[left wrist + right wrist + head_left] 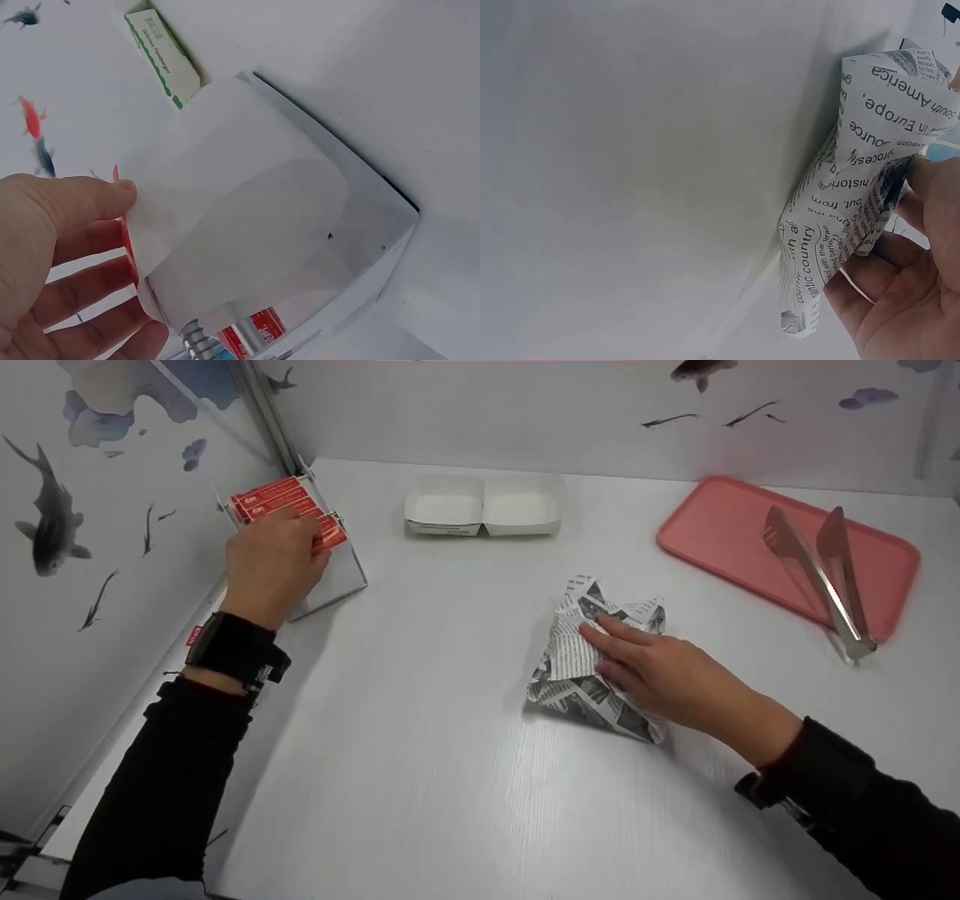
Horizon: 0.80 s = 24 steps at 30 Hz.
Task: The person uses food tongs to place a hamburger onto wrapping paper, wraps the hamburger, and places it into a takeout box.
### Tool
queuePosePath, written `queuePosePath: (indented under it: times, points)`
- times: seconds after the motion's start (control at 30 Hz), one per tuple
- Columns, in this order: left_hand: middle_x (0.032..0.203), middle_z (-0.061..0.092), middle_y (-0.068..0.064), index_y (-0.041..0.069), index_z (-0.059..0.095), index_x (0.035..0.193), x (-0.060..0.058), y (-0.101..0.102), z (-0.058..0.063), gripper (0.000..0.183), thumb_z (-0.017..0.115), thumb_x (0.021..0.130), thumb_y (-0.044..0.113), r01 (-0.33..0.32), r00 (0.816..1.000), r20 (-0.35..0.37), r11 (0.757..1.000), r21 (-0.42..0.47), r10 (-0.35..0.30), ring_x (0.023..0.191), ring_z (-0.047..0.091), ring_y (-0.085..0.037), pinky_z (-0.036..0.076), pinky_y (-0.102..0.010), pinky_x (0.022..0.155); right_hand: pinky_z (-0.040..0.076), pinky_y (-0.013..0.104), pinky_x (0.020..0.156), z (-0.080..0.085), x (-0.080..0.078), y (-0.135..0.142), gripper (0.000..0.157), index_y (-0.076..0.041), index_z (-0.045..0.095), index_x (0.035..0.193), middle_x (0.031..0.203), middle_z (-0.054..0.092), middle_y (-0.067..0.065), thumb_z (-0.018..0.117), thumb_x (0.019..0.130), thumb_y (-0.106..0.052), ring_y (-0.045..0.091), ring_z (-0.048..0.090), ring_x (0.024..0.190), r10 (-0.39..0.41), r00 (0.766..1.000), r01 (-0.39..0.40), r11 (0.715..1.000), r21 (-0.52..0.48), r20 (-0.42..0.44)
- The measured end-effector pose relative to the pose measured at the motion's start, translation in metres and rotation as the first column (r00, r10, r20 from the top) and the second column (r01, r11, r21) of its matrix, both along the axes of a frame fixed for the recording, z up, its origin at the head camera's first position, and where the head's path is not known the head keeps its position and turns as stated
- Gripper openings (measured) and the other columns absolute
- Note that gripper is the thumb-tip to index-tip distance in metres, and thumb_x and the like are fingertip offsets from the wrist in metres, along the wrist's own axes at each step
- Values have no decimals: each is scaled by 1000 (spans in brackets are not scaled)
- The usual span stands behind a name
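Observation:
At the back left, my left hand (274, 559) pinches the edge of a red-printed sticker sheet (274, 497) at a slanted white dispenser (337, 579). In the left wrist view, the thumb is against the edge of the sheet's white side (225, 172), and the red face is mostly hidden. My right hand (667, 679) rests on a newsprint-paper parcel (574, 652), fingers extended over its folded top. The thumb is hidden in the head view. In the right wrist view, the fingers touch the parcel's printed wrapper (832, 210); its contents cannot be seen.
A white two-part burger box (482, 506) stands unfolded at the back middle. Metal tongs (825, 577) lie on a pink tray (720, 540) at the back right. A metal spring (196, 339) shows on the dispenser. Walls with fish pictures border the table's left and back.

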State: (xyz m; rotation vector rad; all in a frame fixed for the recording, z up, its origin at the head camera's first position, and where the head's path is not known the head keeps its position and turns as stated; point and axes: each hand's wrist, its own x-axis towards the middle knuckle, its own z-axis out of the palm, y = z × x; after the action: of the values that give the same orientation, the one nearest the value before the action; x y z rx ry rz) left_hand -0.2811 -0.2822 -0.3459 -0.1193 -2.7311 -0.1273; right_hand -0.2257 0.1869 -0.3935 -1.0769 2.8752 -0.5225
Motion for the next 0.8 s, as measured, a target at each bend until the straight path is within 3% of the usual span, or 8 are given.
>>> queuePosePath:
  times: [0.17,0.27,0.4,0.53,0.67,0.8]
  points:
    - [97,69,-23,-4,74,98,0,0,-3,16,69,99,11,8,1000,-13,998,65,-7,93,66,-44,57,-61,68,58,58,101,0,0,-1,54,-17,44,165,169,43,19,58,112,-23,43,71,125,4,1000,-4,1000,-6,5]
    - [96,69,-24,-5,72,96,0,0,-5,14,67,99,8,27,999,-19,997,77,-26,89,68,-44,58,-61,68,59,58,101,0,0,-1,54,-17,45,164,168,44,19,58,112,-22,43,71,125,4,1000,-4,1000,-15,4]
    - [101,69,-25,-5,71,106,5,-4,-5,15,70,98,7,24,1000,-12,997,78,-23,92,67,-44,58,-60,71,59,57,100,0,0,-1,54,-17,45,164,168,44,19,59,112,-22,41,73,123,2,1000,-2,1000,-20,7]
    - [116,62,-28,-5,67,124,15,-13,-2,32,74,93,3,25,1000,-8,999,20,-25,109,60,-46,55,-62,82,60,56,98,0,0,-1,55,-17,45,164,169,44,19,59,112,-22,40,75,118,1,1000,-1,1000,-14,6]
    - [123,59,-30,-3,64,129,21,-21,0,39,68,90,-7,54,998,20,997,-61,-53,117,56,-48,51,-65,87,62,53,92,-1,0,-1,54,-15,47,163,166,46,21,60,111,-20,36,79,105,19,999,-19,1000,-13,-34]
    - [129,60,-29,-2,63,133,20,-26,-1,43,72,91,-4,59,998,39,994,-96,-55,123,55,-48,51,-66,92,63,51,87,-3,-1,-1,54,-12,49,162,164,49,23,63,109,-17,35,80,100,39,996,-41,999,-28,-77]
